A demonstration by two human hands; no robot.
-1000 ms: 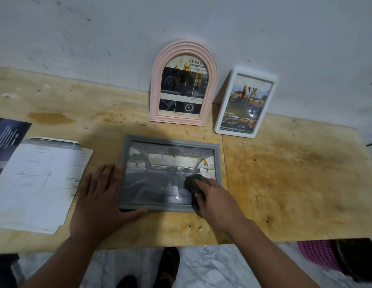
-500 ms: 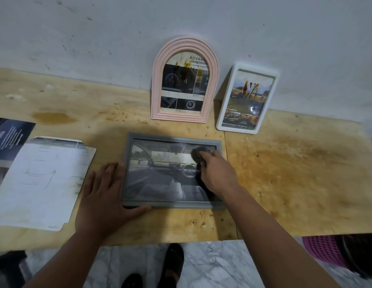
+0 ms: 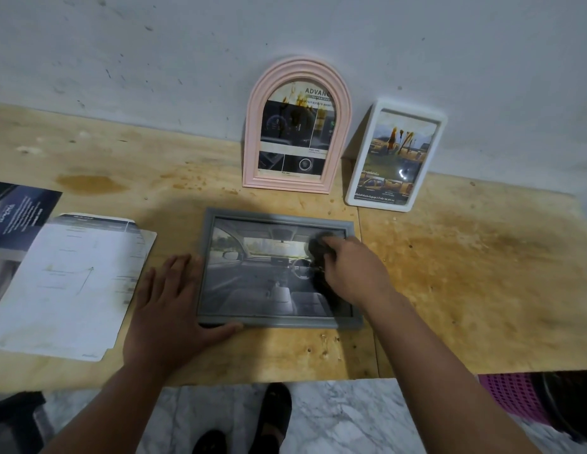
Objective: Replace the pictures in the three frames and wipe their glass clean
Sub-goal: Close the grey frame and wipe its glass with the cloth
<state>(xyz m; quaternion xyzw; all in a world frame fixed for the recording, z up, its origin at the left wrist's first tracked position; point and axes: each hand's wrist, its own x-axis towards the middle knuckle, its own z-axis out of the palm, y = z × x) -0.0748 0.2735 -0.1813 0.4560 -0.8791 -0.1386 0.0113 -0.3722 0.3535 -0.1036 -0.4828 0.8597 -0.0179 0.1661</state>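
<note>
A grey frame (image 3: 252,321) lies flat on the wooden table (image 3: 482,273), holding a car-interior picture. My right hand (image 3: 351,273) presses a dark cloth (image 3: 318,247) on the glass near the frame's upper right corner. My left hand (image 3: 167,312) lies flat on the table against the frame's left edge, thumb along its lower edge. A pink arched frame (image 3: 297,126) and a white frame (image 3: 397,155) lean upright against the wall behind, each with a picture in it and yellowish smears on the glass.
White papers (image 3: 69,283) and a dark brochure (image 3: 20,211) lie on the left of the table. A pink basket (image 3: 511,398) sits on the marble floor under the table's right side. My feet show below the table's front edge.
My right hand slid the cloth from the lower right of the glass up to the upper right corner. My left hand stayed against the frame's left edge.
</note>
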